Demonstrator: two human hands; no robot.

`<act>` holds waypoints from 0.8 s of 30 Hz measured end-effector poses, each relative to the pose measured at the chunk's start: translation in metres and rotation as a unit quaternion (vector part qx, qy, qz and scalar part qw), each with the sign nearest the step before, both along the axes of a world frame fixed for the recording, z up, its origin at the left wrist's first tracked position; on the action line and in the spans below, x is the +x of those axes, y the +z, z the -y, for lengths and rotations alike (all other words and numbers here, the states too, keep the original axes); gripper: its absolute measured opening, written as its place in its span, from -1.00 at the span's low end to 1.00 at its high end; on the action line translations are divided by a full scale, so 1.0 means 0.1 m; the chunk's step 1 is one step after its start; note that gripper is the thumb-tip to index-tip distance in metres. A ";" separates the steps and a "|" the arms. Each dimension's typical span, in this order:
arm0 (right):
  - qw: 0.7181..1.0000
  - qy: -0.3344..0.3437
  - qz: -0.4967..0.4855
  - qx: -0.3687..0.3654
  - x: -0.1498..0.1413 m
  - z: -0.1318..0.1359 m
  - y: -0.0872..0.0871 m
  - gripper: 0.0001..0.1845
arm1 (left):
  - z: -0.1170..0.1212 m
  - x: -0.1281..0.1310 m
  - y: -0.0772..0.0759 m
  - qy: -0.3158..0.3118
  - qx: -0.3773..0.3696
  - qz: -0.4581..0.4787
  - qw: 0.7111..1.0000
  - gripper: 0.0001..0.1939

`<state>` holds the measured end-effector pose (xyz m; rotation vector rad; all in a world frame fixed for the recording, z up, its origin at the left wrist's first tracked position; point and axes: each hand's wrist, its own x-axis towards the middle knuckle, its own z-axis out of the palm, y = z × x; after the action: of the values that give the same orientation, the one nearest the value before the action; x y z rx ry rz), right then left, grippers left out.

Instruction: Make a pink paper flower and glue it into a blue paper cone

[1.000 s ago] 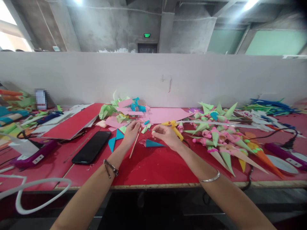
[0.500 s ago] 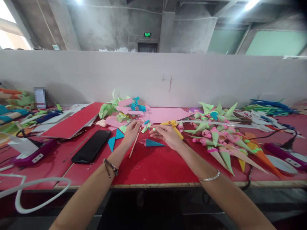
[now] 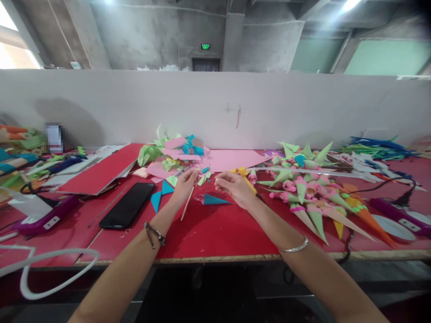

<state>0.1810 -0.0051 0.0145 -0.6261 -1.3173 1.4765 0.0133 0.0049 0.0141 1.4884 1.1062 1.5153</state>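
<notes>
My left hand [image 3: 184, 185] rests on the red table [image 3: 215, 233] with its fingers closed round a thin wooden stick [image 3: 187, 204] that slants toward me. My right hand [image 3: 233, 186] hovers just to the right, fingertips pinched on a small pale-green bit [image 3: 216, 181]. Between and just in front of the hands lies a blue paper cone [image 3: 211, 200] with a pink end. Behind my right hand sits a yellow glue gun [image 3: 243, 174].
A black phone [image 3: 128, 205] lies left of my left hand. Paper scraps [image 3: 175, 154] and a pink sheet [image 3: 235, 160] lie behind. Several finished cones [image 3: 313, 197] pile at the right. A purple power strip [image 3: 43, 214], red card [image 3: 101, 172] and white tubing [image 3: 50, 269] are at the left.
My right hand's fingers stretched toward the left hand, then drew back into a pinch. The view has tipped slightly. The left hand has stayed put.
</notes>
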 end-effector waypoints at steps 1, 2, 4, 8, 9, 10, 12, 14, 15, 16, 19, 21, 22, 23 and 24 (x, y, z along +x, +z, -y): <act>1.000 0.007 -0.012 -0.003 0.00 0.00 0.00 -0.82 | 0.00 0.00 -0.01 -0.001 0.000 0.000 1.000 -0.84; 1.000 0.018 -0.022 -0.008 0.00 0.00 0.01 -0.79 | -0.01 0.00 -0.01 -0.003 -0.001 0.000 1.000 -0.84; 0.999 0.034 -0.030 -0.022 -0.01 0.00 0.01 -0.76 | -0.02 -0.01 -0.03 -0.009 -0.003 -0.001 1.000 -0.83; 0.999 0.016 -0.021 -0.029 -0.01 0.00 0.01 -0.85 | -0.02 -0.02 -0.05 -0.024 -0.008 -0.004 1.000 -0.80; 0.999 0.014 -0.020 -0.025 -0.01 0.00 0.01 -0.85 | -0.03 -0.02 -0.05 -0.027 -0.009 -0.004 1.000 -0.80; 0.999 0.016 -0.019 -0.021 -0.01 0.00 0.01 -0.84 | -0.03 -0.02 -0.05 -0.029 -0.010 -0.004 1.000 -0.79; 1.000 0.018 -0.012 -0.017 0.00 0.00 0.00 -0.80 | -0.03 -0.02 -0.05 -0.033 -0.013 0.000 0.999 -0.79; 1.000 0.011 0.003 -0.023 0.00 0.00 0.00 -0.80 | -0.03 -0.01 -0.05 -0.035 -0.016 0.007 0.999 -0.81; 1.000 0.003 0.009 -0.024 0.00 0.00 0.00 -0.79 | -0.03 -0.01 -0.05 -0.033 -0.018 0.013 0.999 -0.84; 1.000 -0.004 0.016 -0.019 0.00 0.00 0.00 -0.79 | -0.03 -0.01 -0.05 -0.031 -0.019 0.020 0.999 -0.88; 0.999 -0.016 0.044 0.027 -0.01 0.01 0.00 -0.83 | -0.03 0.00 -0.05 -0.011 -0.024 0.061 0.998 -0.84; 0.995 -0.015 0.078 0.057 -0.02 0.02 0.01 -0.86 | -0.03 -0.01 -0.05 0.006 -0.031 0.103 0.994 -0.78; 0.993 -0.016 0.099 0.069 -0.03 0.02 0.01 -0.88 | -0.03 -0.02 -0.04 0.010 -0.033 0.126 0.991 -0.76; 0.988 -0.025 0.126 0.086 -0.03 0.02 0.00 -0.88 | -0.04 -0.02 -0.04 0.009 -0.033 0.149 0.988 -0.76; 0.981 -0.041 0.156 0.109 -0.03 0.02 0.00 -0.87 | -0.04 -0.03 -0.03 0.004 -0.031 0.169 0.985 -0.78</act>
<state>0.1784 -0.0066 0.0143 -0.7798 -1.6476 1.1783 0.0103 0.0089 0.0107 1.1333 0.9469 1.6484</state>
